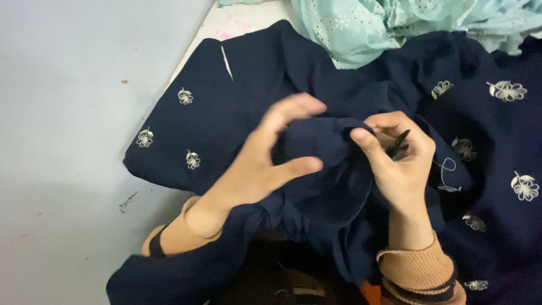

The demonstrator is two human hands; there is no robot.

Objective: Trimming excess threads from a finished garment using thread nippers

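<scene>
A dark navy garment (237, 113) with small white embroidered flowers lies bunched over a table and my lap. My left hand (265, 158) hovers over a raised fold of this cloth, fingers spread, thumb and fingertips touching the fold. My right hand (398, 164) pinches the same fold from the right and grips a small black tool (398, 144), probably thread snips, its tip poking up between the fingers. A loose white thread (446, 175) curls on the cloth just right of that hand.
A pale mint-green eyelet fabric (395, 22) is heaped at the top, behind the navy garment. A white table corner (237, 22) shows at the top left. Grey floor (68, 141) with bits of thread fills the left side.
</scene>
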